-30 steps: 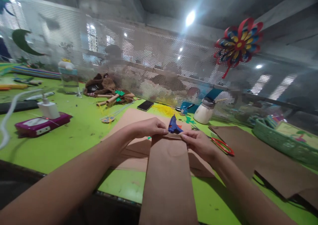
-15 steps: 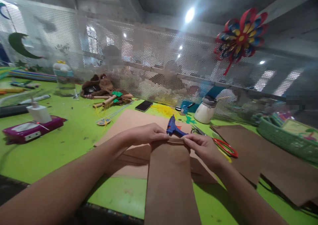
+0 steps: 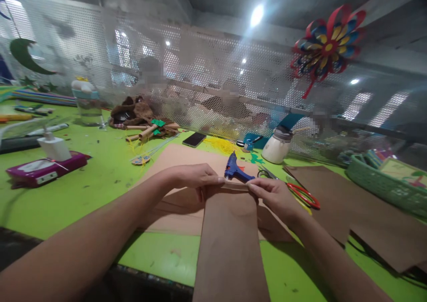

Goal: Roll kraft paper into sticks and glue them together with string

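A long strip of brown paper (image 3: 230, 239) runs from the bottom of the view up to both hands, its far edge folded or rolled over. My left hand (image 3: 200, 177) pinches the left end of that edge between thumb and fingers. At the right end, my right hand (image 3: 270, 195) pinches it the same way. Just beyond the fold lies a blue glue gun (image 3: 236, 168) on a light peach sheet (image 3: 173, 159). Scissors with red handles (image 3: 303, 196) rest to the right of my right hand.
Brown sheets (image 3: 360, 213) and a green basket (image 3: 383, 184) lie at right. Behind are a white jar (image 3: 277, 146), yellow shreds (image 3: 222, 145) and a phone (image 3: 194, 139). A purple power strip (image 3: 46, 169) with a white charger (image 3: 53, 147) stands left. Perforated mesh (image 3: 196, 84) backs the green table (image 3: 160, 253).
Both hands keep their pinch on the paper's folded edge with hardly any movement. The view has shifted slightly.
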Demonstrator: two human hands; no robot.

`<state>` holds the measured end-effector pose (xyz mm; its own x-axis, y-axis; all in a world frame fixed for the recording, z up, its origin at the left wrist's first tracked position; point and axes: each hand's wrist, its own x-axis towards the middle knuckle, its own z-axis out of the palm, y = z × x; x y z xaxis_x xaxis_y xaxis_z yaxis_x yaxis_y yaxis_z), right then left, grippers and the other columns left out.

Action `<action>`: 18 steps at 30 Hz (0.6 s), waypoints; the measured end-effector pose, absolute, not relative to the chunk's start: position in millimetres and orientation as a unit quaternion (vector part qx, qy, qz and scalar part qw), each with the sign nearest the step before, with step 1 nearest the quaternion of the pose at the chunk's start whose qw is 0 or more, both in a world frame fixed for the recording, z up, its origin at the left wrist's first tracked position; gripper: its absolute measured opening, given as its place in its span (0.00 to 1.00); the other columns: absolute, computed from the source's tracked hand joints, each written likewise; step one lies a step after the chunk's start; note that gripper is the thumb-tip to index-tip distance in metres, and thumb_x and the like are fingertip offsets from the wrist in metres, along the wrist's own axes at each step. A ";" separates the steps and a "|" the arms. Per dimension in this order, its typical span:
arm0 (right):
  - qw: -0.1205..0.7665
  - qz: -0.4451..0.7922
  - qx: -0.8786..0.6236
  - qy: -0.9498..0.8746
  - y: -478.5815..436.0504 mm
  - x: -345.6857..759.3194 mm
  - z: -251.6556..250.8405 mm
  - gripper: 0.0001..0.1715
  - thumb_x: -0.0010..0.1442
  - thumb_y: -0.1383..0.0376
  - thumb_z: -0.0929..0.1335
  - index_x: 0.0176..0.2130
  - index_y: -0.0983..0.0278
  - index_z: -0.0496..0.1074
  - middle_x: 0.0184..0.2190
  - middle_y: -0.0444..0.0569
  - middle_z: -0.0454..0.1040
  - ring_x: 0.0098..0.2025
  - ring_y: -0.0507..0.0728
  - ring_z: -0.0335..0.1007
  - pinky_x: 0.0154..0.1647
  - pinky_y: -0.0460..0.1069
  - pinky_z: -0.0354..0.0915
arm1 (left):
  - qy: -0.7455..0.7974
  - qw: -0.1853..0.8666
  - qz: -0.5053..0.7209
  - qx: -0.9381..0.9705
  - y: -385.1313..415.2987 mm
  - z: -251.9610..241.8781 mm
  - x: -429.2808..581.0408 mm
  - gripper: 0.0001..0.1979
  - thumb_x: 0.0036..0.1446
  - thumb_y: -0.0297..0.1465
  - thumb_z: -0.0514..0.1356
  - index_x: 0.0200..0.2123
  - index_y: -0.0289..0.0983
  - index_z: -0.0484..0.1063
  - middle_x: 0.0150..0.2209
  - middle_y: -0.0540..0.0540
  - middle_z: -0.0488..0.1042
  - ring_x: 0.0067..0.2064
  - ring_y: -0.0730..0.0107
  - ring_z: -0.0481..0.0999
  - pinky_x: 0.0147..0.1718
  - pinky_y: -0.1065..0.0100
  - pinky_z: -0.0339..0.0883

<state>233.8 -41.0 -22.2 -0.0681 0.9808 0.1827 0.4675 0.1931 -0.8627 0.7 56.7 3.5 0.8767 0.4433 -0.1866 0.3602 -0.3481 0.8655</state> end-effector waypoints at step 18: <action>0.408 0.364 -0.549 -0.632 -37.2 244.2 -27.2 0.18 0.54 0.55 0.68 0.31 0.68 0.73 0.20 0.41 0.64 0.23 0.50 0.58 0.27 0.45 0.54 | 0.286 0.369 0.086 0.880 61.8 1.8 5.7 0.14 0.56 0.36 0.53 0.26 0.34 0.72 0.22 0.47 0.74 0.23 0.73 0.72 0.24 0.73 0.65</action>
<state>244.2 -37.2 -27.2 -0.0641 0.9911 0.1165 0.3976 0.1324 -0.9080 5.7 61.8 1.8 0.8211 0.5677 -0.0593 0.4403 -0.5638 0.6988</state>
